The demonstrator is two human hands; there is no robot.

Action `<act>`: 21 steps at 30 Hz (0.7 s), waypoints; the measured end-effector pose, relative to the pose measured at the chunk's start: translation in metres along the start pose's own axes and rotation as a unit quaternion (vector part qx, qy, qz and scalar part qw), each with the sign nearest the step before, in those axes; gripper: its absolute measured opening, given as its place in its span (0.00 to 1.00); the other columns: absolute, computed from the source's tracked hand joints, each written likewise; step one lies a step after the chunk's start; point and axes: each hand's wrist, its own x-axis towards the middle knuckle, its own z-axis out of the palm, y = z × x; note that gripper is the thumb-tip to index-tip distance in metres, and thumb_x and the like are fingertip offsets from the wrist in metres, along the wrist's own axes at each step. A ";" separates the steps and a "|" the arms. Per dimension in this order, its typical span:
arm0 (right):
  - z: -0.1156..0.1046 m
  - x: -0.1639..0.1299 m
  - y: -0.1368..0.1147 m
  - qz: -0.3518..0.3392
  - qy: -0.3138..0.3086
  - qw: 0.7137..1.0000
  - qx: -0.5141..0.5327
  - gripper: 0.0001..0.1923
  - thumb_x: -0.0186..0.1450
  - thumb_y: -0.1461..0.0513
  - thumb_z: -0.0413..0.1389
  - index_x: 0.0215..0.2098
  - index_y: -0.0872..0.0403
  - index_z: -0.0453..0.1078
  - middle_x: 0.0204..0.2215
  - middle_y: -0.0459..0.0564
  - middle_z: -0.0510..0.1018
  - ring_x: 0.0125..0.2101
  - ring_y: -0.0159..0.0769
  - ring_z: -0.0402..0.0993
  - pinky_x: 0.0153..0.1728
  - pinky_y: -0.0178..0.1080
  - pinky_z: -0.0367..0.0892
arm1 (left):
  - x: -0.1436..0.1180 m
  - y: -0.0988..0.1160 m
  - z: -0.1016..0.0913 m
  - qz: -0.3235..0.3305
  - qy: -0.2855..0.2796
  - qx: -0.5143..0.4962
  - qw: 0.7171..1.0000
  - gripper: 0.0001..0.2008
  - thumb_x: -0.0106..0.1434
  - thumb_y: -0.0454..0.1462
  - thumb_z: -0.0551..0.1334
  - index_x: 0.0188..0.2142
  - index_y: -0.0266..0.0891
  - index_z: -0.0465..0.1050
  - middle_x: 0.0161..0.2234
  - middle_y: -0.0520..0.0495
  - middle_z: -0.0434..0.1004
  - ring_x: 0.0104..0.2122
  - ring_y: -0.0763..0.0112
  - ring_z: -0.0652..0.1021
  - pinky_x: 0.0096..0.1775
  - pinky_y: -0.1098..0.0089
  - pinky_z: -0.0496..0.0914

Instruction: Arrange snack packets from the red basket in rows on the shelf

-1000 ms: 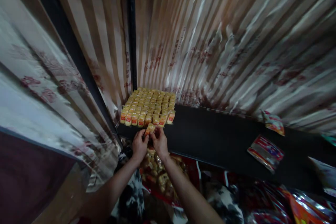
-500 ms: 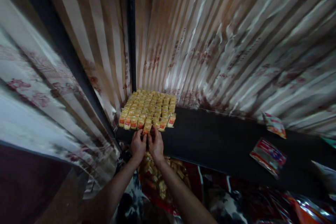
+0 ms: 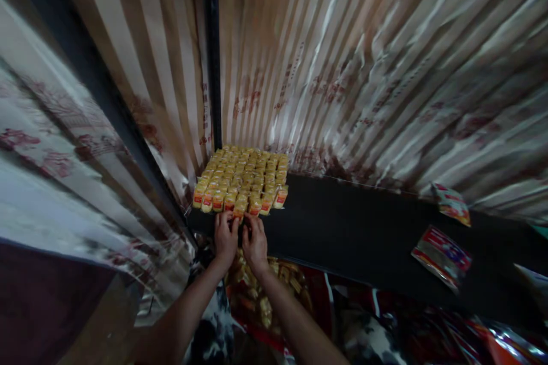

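Small yellow wrapped snack packets (image 3: 246,177) stand in tight rows at the left end of a black shelf. Their front ones show red-and-orange labels. One front packet (image 3: 240,207) sticks out a little towards me. My left hand (image 3: 225,235) has its fingertips against this packet's lower left edge. On its other side, my right hand (image 3: 256,241) has bent fingers at the packet's lower right edge. Both hands look closed about it, though the fingertips partly hide the contact. Below my wrists lies an open red bag (image 3: 265,311) of loose yellow packets.
The black shelf (image 3: 334,228) runs off to the right. On it lie a red-and-purple pouch (image 3: 443,256) and a white-and-red packet (image 3: 451,203). Pleated printed curtains (image 3: 274,68) hang behind and to the left, with a dark post (image 3: 213,51) in the corner.
My right hand has drawn slightly down, uncovering the labelled packet on the right of the protruding one. That protruding packet now sits a little closer to the row. My view has shifted slightly left.
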 end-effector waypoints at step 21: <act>-0.038 -0.106 0.037 0.174 -0.131 0.973 -0.075 0.12 0.60 0.64 0.47 0.36 0.54 0.71 0.31 0.52 0.79 0.31 0.37 0.75 0.34 0.37 0.68 | -0.094 -0.007 -0.016 0.032 -0.222 0.135 0.965 0.13 0.62 0.31 0.49 0.40 0.40 0.71 0.41 0.43 0.72 0.40 0.68 0.74 0.44 0.67 0.69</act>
